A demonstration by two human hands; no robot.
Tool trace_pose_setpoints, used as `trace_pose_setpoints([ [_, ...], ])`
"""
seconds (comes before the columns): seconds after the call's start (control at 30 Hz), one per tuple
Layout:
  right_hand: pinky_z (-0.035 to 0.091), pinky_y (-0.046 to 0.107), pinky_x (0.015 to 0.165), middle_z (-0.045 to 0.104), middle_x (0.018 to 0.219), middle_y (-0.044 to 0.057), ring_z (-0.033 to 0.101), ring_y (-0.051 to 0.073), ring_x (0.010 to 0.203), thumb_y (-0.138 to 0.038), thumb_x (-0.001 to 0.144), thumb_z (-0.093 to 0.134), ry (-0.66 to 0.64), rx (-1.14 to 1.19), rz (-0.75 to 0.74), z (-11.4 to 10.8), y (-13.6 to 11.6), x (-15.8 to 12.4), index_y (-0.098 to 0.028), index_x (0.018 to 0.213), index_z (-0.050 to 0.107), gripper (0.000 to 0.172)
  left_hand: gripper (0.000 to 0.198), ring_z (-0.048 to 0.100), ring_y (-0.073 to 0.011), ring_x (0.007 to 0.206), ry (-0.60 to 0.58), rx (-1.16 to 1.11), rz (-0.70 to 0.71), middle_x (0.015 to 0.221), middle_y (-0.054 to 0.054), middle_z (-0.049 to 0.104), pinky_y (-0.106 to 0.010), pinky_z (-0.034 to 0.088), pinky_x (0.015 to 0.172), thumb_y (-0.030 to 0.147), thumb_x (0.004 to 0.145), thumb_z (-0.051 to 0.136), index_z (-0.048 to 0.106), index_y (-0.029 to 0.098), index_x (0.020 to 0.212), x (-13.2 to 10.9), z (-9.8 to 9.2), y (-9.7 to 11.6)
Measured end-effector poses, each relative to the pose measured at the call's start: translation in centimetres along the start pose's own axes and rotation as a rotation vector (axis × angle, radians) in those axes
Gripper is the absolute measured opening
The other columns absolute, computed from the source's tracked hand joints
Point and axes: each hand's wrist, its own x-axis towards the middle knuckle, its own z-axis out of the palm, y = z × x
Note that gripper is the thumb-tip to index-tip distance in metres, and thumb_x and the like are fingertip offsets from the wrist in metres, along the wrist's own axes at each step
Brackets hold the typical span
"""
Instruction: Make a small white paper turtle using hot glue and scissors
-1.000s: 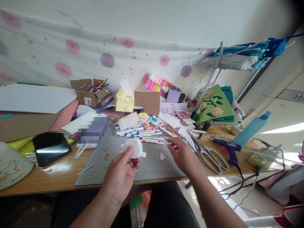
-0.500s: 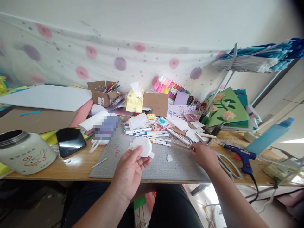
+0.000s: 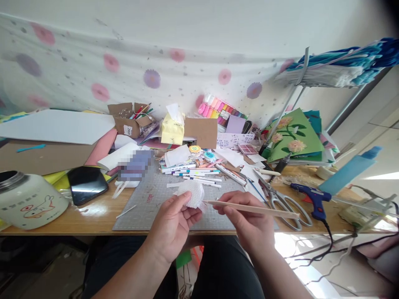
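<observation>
A white round disc with a dimpled, quilted surface [image 3: 193, 194] is pinched between the thumb and fingers of my left hand [image 3: 173, 216], above the cutting mat. White paper-like bits show at its edge. My right hand [image 3: 249, 218] is closed on a long, flat beige stick [image 3: 264, 210] that narrows toward its left tip. This tip is at the disc's right edge; whether it touches cannot be made out. Beneath both hands lies the grey gridded cutting mat [image 3: 137, 216]. Several markers [image 3: 202, 180] are just beyond the disc.
Grey-handled scissors [image 3: 288, 207] and a blue glue gun [image 3: 314, 199] lie on the right. At left are a black phone [image 3: 87, 185] and a wide-mouthed bottle [image 3: 33, 203]. A yellow tissue pack [image 3: 172, 131], cardboard box [image 3: 131, 124] and paper scraps fill the back.
My right hand has come from the scissors' side toward the disc, raising the beige stick off the mat area. My left hand keeps its pinch, with the disc slightly turned.
</observation>
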Motion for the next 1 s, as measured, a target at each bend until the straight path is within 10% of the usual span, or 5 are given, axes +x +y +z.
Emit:
trace_pose_setpoints([
  [1.0,0.047,0.03,0.07,0.066,0.088,0.003,0.062,0.018,0.08,-0.009,0.086,0.057,-0.202,-0.181,-0.103,-0.7,-1.0,-0.3,-0.023,0.086,0.062,0.014,0.009,0.059,-0.0113,0.046,-0.038,0.11,-0.036,0.054,0.001,0.064,-0.021,0.049,0.043,0.021,0.073,0.067,0.062,0.016,0.068,-0.3,-0.3,-0.1],
])
